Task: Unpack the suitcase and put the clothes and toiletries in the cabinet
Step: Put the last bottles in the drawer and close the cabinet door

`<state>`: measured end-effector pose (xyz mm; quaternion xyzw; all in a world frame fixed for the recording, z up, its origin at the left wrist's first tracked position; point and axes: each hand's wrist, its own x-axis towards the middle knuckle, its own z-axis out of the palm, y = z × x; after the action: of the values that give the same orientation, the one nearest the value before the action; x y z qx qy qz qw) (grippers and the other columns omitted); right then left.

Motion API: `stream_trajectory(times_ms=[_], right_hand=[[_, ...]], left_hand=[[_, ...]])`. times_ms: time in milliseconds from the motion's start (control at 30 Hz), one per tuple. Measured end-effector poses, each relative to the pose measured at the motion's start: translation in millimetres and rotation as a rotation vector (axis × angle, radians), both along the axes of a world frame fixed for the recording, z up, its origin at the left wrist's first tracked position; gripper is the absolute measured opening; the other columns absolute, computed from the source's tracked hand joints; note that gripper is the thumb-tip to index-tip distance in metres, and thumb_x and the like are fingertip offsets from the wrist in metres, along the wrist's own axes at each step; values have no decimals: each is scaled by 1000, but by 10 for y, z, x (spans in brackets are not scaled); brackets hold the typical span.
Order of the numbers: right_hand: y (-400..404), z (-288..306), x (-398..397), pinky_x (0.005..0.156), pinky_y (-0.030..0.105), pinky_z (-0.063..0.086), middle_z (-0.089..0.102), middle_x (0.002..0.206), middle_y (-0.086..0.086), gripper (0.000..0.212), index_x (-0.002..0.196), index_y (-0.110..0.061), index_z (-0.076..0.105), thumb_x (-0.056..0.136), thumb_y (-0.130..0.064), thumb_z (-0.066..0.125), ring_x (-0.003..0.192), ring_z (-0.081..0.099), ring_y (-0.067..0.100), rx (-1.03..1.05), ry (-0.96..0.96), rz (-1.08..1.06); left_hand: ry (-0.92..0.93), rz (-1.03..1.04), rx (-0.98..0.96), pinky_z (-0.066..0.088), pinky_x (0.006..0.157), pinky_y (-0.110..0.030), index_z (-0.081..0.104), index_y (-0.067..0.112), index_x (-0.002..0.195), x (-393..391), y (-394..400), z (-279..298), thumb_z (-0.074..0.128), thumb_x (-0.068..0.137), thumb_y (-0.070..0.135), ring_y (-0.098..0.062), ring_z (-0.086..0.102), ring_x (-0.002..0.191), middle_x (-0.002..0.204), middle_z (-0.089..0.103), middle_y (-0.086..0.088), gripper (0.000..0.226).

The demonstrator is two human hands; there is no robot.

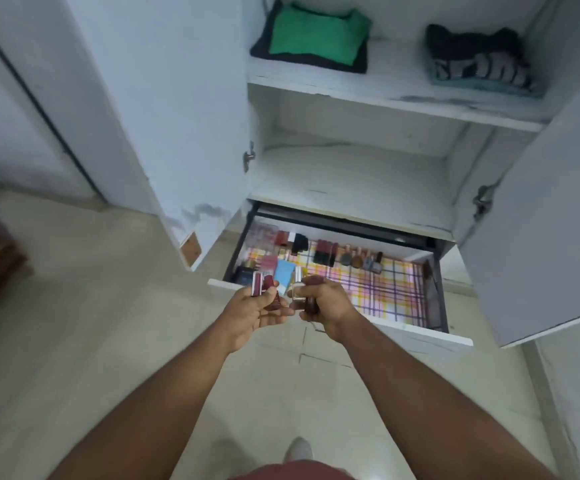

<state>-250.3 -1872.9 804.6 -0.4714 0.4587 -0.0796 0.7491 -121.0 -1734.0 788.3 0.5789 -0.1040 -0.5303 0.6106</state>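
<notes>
Nearest the camera, both forearms reach forward over the pale floor point(108, 341) and meet just above the front lip of the open drawer point(420, 336). The left hand point(250, 315) has its grip curled round a few small dark red cosmetic tubes point(262, 289), which stand roughly upright out of the fist; the right hand point(323, 306) has its grip closed on a small clear bottle point(297, 287) and what looks like another dark red piece lower in the palm, though blur hides its exact shape. The two hands are just beside each other, fingertips almost touching. From both grips the drawer lies straight ahead and a little to the right, below hand level, so the coming placement looks like a short forward and downward reach. The right hand is nearer the bare stretch of the checked liner point(396, 289); the left hand sits over the crowded left end, where a light blue tube point(286, 271) and other boxes lie. Along the drawer's back, a row of small bottles point(361, 259) stands upright and could be knocked by a careless reach. Beyond, an empty-looking shelf point(350, 174), then a higher shelf with a green folded garment point(312, 38) and a dark striped pile point(482, 60). Both cabinet doors point(541, 237) stand open and well clear.
</notes>
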Motion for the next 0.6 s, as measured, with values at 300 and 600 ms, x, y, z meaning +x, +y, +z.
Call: stream_trajectory(times_ms=[300,600], right_hand=[[-866,-327,129,64,34,59,77,89,12,37,115,-6,68,82,9,75,79,75,31,67,88,-273],[-1541,-675,20,66,36,62,74,93,17,24,107,-2,68,87,9,74,82,74,28,99,226,-544]], left_hand=[[-11,-198,157,56,59,-33,64,11,120,362,-1336,-382,66,101,23,-26,71,80,107,77,-14,22],[17,-403,243,58,63,-37,64,9,122,457,-2265,-691,68,99,17,-28,72,84,106,72,-14,25]])
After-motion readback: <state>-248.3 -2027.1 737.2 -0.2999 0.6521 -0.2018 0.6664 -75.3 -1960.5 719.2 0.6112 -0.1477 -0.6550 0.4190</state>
